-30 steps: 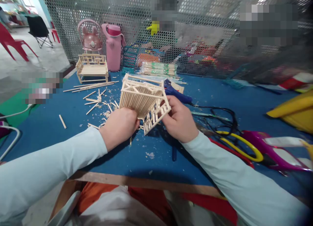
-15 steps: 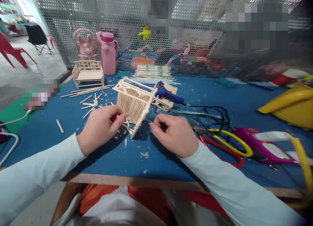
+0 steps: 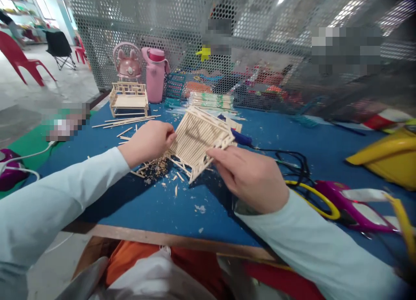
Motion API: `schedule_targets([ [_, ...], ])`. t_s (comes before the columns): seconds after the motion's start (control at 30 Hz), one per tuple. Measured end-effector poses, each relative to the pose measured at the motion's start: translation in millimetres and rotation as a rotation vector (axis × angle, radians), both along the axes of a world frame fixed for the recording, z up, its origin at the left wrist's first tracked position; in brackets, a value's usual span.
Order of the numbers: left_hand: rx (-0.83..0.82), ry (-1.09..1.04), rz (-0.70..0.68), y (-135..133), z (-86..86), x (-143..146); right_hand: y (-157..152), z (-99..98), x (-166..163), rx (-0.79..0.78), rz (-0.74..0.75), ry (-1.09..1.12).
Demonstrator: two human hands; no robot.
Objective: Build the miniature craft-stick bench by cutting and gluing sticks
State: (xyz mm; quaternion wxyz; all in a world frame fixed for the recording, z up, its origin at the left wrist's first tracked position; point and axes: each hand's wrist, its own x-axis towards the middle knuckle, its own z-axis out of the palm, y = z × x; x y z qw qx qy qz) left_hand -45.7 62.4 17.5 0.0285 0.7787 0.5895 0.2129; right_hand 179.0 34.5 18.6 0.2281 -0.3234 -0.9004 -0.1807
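A: Landmark = mini stick bench [image 3: 129,101]. Where's the slatted stick model [image 3: 198,135]?

B: Right of bench, nearer the person, btwn both hands. Tilted, one corner pointing down twd the blue worktop [image 3: 146,209]. Can't tell if that corner touches.

A: L hand [image 3: 149,142]?

B: In front of bench & a bit right. Fingers curled in, thumb close to index, tips at model's L edge. Gripping or just touching, can't tell.

A: R hand [image 3: 253,174]?

B: Well right of bench, also nearer. Partly closed, has hold of model's R side rail; some fingers hidden.

A: Stuff nearby?

B: Long loose sticks [image 3: 126,121]: just in front of bench. Crumb pile [image 3: 159,166]: further fwd & right of it, next to L hand. Pink bottle [image 3: 155,79]: upright, just right of bench, slightly behind. Wrapped stick packs [image 3: 211,101]: right of bench, past bottle. Blue glue gun [image 3: 242,138]: right of bench, mostly hidden behind model; black cord [image 3: 300,168] runs further right.

A: Far right of bench?

B: Yellow handle loop [image 3: 334,211] + purple item [image 3: 336,191], near R sleeve [image 3: 308,235]. Can't ID the purple one.
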Motion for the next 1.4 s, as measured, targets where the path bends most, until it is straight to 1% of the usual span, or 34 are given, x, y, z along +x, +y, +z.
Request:
schedule_targets([
  [0.07,0.055,-0.113,-0.006,-1.1,9.7,3.6,14.7,6.4,7.6,-0.066,0.011,0.110],
  [0.13,0.191,-0.312,0.010,-4.4,12.2,5.4,23.6,13.6,13.7,-0.146,-0.014,0.271],
  [0.2,0.390,-0.545,0.033,-8.9,7.3,4.9,27.7,19.1,17.1,-0.273,-0.059,0.456],
  [0.27,0.551,-0.698,0.079,-13.9,-1.9,2.2,29.6,19.7,17.5,-0.478,-0.070,0.646],
  [0.3,0.582,-0.734,0.085,-16.3,-6.9,0.3,30.3,17.6,16.7,-0.595,-0.059,0.741],
  [0.37,0.582,-0.767,0.081,-20.9,-15.9,-3.8,32.0,9.7,13.8,-0.815,-0.031,0.906],
  [0.4,0.568,-0.775,0.073,-23.0,-19.6,-5.6,33.0,4.6,12.0,-0.900,-0.024,0.970],
  [0.47,0.538,-0.783,0.057,-27.3,-24.9,-7.8,35.0,-5.3,8.5,-1.007,-0.024,1.053],
  [0.53,0.546,-0.777,0.019,-32.2,-28.0,-7.7,36.1,-12.6,5.5,-1.038,-0.026,1.084],
  [0.6,0.606,-0.740,-0.040,-38.4,-29.4,-5.1,35.2,-17.0,3.2,-0.983,-0.030,1.077],
  [0.63,0.621,-0.717,-0.063,-41.7,-29.5,-3.1,33.7,-18.6,2.3,-0.915,-0.040,1.058],
  [0.67,0.603,-0.698,-0.071,-45.0,-29.3,-0.8,31.4,-20.1,1.4,-0.814,-0.055,1.029],
  [0.7,0.533,-0.698,-0.057,-47.8,-28.8,1.5,28.2,-21.5,0.6,-0.686,-0.073,0.985],
  [0.73,0.407,-0.718,-0.033,-49.9,-28.3,3.6,24.4,-23.0,0.0,-0.538,-0.086,0.928],
  [0.77,0.263,-0.770,-0.009,-51.1,-27.6,5.3,20.2,-24.3,-0.4,-0.382,-0.087,0.860],
  [0.83,-0.006,-0.929,0.014,-50.9,-26.3,7.5,11.2,-25.4,0.2,-0.087,-0.045,0.714],
  [0.87,-0.105,-1.020,0.017,-49.9,-25.6,8.0,7.0,-24.8,1.5,0.027,-0.005,0.639],
  [0.93,-0.236,-1.179,0.017,-47.7,-24.2,8.2,-0.1,-21.0,5.7,0.160,0.062,0.495],
  [1.0,-0.319,-1.305,0.015,-46.9,-23.0,8.4,-5.0,-15.3,11.3,0.196,0.110,0.364],
  [1.07,-0.389,-1.392,0.001,-47.7,-22.5,8.9,-7.8,-11.0,16.4,0.198,0.128,0.272],
  [1.17,-0.456,-1.428,-0.029,-49.3,-22.8,9.2,-8.7,-11.1,19.6,0.221,0.133,0.239],
  [1.23,-0.445,-1.410,-0.033,-49.2,-22.6,8.5,-7.8,-13.9,18.3,0.244,0.133,0.275],
  [1.3,-0.398,-1.394,-0.016,-48.0,-21.7,7.2,-6.7,-15.9,15.6,0.273,0.134,0.307],
  [1.4,-0.307,-1.369,0.023,-45.3,-20.1,4.3,-5.6,-15.3,12.0,0.288,0.136,0.262],
])
